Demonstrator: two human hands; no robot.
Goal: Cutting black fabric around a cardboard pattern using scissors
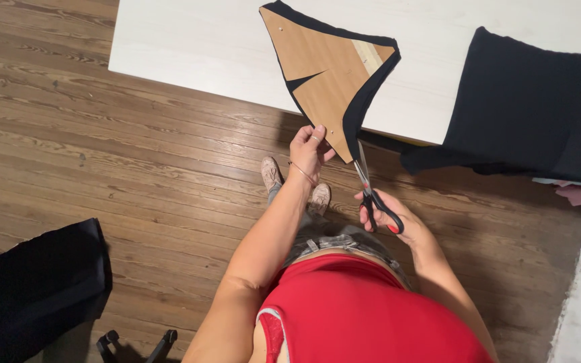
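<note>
Left hand [309,149] pinching the near tip of a brown paper pattern [321,81], fingers closed on its edge. Pattern pinned over black fabric [366,101], both hanging off the near edge of the white worktop [196,40], the point well past the edge and over the wooden floor [102,148]. Right hand [391,214] gripping black-handled scissors [370,191], fingers through the loops; blades pointing up at the fabric's lower tip, too narrow to tell whether parted or shut. More black cloth [532,107] piled at the right, cut off by the frame. Another dark cloth [31,286] at near left, partly out of view. Feet half hidden behind the forearm.
</note>
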